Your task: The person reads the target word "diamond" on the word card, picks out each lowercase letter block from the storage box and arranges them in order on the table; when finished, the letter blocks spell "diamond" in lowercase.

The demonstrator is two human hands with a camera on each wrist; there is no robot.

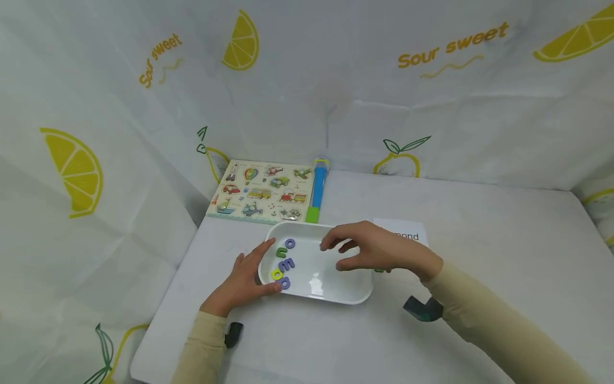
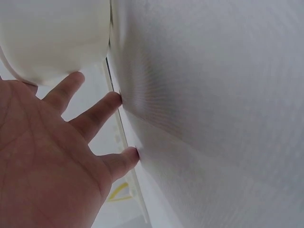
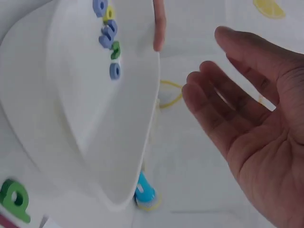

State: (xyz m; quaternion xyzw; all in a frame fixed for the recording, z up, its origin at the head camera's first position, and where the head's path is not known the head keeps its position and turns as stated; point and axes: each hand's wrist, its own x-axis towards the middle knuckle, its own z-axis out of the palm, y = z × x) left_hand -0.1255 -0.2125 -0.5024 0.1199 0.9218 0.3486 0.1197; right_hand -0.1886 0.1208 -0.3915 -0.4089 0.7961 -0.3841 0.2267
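Observation:
My left hand point(image 1: 242, 282) touches the left end of a white tray point(image 1: 331, 296), with the index finger and thumb over its rim. Its other fingers point(image 2: 95, 116) stretch out, spread, beside the tray. Inside the tray, along its left end, lie several letter pieces: a purple o point(image 1: 290, 243), a green piece like an n point(image 1: 281, 252), a purple m point(image 1: 286, 264), a yellow o point(image 1: 276, 274) and another purple letter point(image 1: 285, 283). Over the tray's right side hovers my right hand point(image 1: 369, 246), fingers loosely bent, nothing held. Its palm point(image 3: 266, 156) is bare.
Right of the tray, a green letter point(image 3: 14, 199) lies near a card point(image 1: 417, 230) ending in "mond", partly covered by my right arm. A picture puzzle board point(image 1: 261, 184) and a blue toy microphone point(image 1: 318, 186) lie behind the tray, before a lemon-print curtain point(image 1: 326, 74).

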